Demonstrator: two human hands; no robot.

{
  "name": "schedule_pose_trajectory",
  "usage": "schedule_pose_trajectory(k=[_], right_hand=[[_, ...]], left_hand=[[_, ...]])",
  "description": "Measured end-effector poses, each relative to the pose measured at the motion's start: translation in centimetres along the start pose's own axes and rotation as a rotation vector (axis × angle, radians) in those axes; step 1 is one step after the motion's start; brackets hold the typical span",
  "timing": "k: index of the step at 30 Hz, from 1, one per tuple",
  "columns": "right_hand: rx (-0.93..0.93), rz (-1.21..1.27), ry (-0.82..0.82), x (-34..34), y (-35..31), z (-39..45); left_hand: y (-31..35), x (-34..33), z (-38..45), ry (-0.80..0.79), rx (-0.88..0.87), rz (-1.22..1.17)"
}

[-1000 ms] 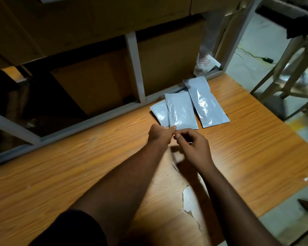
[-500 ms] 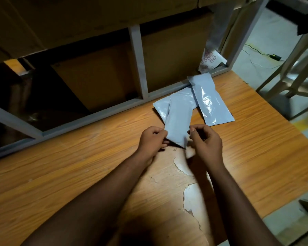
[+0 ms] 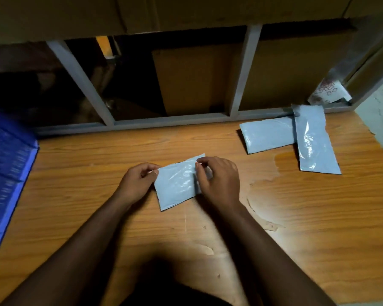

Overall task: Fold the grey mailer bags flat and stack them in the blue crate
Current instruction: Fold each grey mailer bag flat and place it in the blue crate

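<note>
We see a wooden tabletop [image 3: 296,217] from above, with a person's two bare arms reaching forward over it. We take the mailer bag in hand [image 3: 177,184] as our landmark: a small pale grey plastic pouch lying on the wood, directly in front of the person.

The left hand [image 3: 135,184] pinches the bag's left edge between thumb and curled fingers [image 3: 152,171], likely to pin it so the slick plastic cannot slide. The right hand [image 3: 219,182] grips the bag's right end, its fingers curled over the far corner and covering that end. We judge this two-handed hold to be a fold in progress, with the right side being drawn over toward the left.

To the right of the bag and further from the person, well apart from it, lie two more grey mailer bags [image 3: 268,135], one long bag overlapping the end of the other. They appear to be waiting their turn.

Far to the left of the bag, at the picture's edge, stands the blue crate [image 3: 7,164], only partly in view. We cannot tell whether anything is stacked inside it.

Beyond the bag, a grey metal frame [image 3: 164,120] runs along the back of the tabletop.
</note>
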State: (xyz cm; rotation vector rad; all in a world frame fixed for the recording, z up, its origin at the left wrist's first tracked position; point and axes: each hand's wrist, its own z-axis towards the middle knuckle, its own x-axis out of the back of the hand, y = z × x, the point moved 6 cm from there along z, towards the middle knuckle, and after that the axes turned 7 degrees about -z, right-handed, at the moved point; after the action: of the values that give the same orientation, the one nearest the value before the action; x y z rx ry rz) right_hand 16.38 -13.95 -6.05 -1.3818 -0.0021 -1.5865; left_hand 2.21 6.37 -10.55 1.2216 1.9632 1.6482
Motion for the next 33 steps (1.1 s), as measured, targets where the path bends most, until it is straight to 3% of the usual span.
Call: schedule_pose_trajectory(k=[2, 4, 8, 11, 14, 16, 22, 26, 33], right_hand=[[0.094, -0.156, -0.275, -3.6, -0.7, 0.4], [0.14, -0.302, -0.422, -6.1, -0.9, -0.2], [0.073, -0.364, -0.296, -6.1, -1.1, -1.3], [0.134, -0.237, -0.274, -6.1, -0.7, -1.4], [0.227, -0.046, -0.385, -6.5, -1.3, -1.0], [0.279, -0.114, -0.408, -6.8, -2.2, -0.9], [0.251, -0.3, -0.462, -9.6, -2.6, -0.9], [0.295, -0.288, -0.455, -9.8, -2.3, -2.0], [0.275, -0.337, -0.432, -10.0, -2.6, -2.0]], left_hand=[[-0.8, 2.1, 0.4, 0.121, 0.023, 0.006], [-1.1, 3.0, 0.2, 0.214, 0.032, 0.001], [-0.3, 1.1, -2.0, 0.139, -0.158, 0.319], [-1.5, -1.0, -2.7, 0.075, -0.213, 0.469], [-1.0, -1.5, -3.4, 0.293, -0.315, 0.504], [-0.7, -1.8, -3.5, 0.378, -0.341, 0.495], [-2.0, -3.8, -1.7, 0.148, -0.421, 0.693], [-2.4, -4.0, -2.6, 0.153, -0.479, 0.815], [-3.1, -4.0, -2.5, 0.164, -0.481, 0.791]])
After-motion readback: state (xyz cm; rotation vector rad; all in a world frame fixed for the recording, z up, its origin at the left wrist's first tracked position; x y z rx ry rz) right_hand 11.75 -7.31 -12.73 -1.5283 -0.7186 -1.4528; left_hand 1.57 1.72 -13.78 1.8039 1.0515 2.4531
